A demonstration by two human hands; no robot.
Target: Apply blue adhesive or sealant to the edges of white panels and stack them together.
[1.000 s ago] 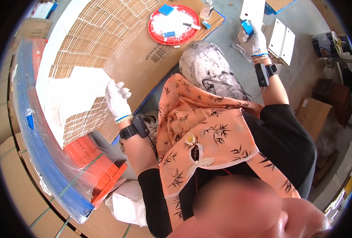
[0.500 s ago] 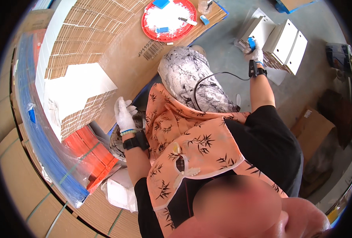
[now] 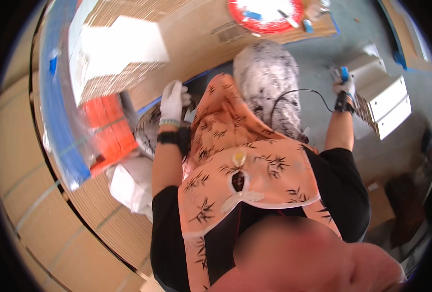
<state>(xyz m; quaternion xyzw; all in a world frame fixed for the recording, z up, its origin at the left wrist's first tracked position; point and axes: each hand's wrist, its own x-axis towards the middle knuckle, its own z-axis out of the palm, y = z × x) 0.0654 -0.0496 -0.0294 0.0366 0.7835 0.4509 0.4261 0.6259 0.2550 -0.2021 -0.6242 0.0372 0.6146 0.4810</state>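
Observation:
My right hand (image 3: 345,89), in a white glove, is closed around a small blue sponge-like block (image 3: 344,73). It sits at the left edge of a stack of white panels with small dark holes (image 3: 390,107) on the floor at the right; whether it touches them is blurred. My left hand (image 3: 173,100), also gloved, hangs beside my left knee with nothing in it, its fingers stretched out. Ahead of it stands a stack of boards with a bright white top sheet (image 3: 121,46). At the far side lies a round red tray (image 3: 233,10) of white material, with a blue piece on it.
Red-orange crates (image 3: 110,131) and a blue plastic-wrapped stack (image 3: 60,117) stand at my left. Flat cardboard stacks (image 3: 26,194) fill the lower left. A black cable (image 3: 301,90) runs from my right wrist across my leg. A cup (image 3: 314,12) stands near the tray.
The whole view has turned and shifted, so the tray and white panels sit further right. My right hand still holds the blue block, and my left hand stays beside my knee.

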